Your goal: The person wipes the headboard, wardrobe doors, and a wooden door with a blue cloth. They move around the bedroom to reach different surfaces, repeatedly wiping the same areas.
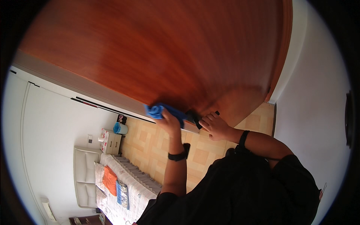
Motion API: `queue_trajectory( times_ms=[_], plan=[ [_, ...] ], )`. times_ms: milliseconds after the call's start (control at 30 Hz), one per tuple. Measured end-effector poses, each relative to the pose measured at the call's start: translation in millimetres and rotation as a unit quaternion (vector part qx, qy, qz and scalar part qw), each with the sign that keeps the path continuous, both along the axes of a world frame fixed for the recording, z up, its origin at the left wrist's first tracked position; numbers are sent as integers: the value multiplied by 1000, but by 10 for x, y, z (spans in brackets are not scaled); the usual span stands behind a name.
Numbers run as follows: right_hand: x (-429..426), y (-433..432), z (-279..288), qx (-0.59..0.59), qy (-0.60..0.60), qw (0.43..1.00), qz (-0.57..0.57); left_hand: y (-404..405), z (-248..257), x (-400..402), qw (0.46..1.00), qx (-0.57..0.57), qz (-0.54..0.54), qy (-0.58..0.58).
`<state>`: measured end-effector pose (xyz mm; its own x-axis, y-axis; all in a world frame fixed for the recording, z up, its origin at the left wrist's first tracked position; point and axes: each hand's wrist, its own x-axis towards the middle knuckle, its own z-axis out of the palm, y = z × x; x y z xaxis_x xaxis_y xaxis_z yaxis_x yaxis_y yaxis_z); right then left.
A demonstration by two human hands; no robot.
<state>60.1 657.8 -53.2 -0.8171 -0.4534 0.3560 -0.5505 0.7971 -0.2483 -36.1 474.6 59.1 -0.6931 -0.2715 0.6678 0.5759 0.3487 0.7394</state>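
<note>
A reddish-brown wooden door [174,56] fills the upper part of the view. My left hand [170,123] grips a bunched blue cloth [156,111] at the door's near edge; part of the cloth hangs beside the fingers and looks slightly blurred. To its right, my right hand [215,126] is closed around a black door handle [194,118], whose dark tip shows past the fingers. Part of the handle is hidden under that hand. Both wrists wear black bands.
Tiled floor [140,140] lies beneath the door. At the left stand a bed [135,194] with folded orange and blue textiles, a white nightstand [114,143] and a light-blue bin [121,128]. A white wall [306,112] rises at the right.
</note>
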Motion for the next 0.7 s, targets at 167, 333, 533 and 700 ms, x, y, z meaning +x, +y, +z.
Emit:
queue_trajectory(
  times_ms=[167,333,533,700],
  plan=[
    [23,36,5,-28,-2,1000,11,169,1085,-107,994,-11,19,110],
    [36,-29,-20,-31,25,999,-5,21,-19,-159,998,0,32,50],
    [46,-44,-29,-43,34,998,-11,-27,-689,48,1000,-9,0,-13],
    [35,-8,-64,-30,19,999,-20,240,637,17,998,49,20,30]
  ],
)
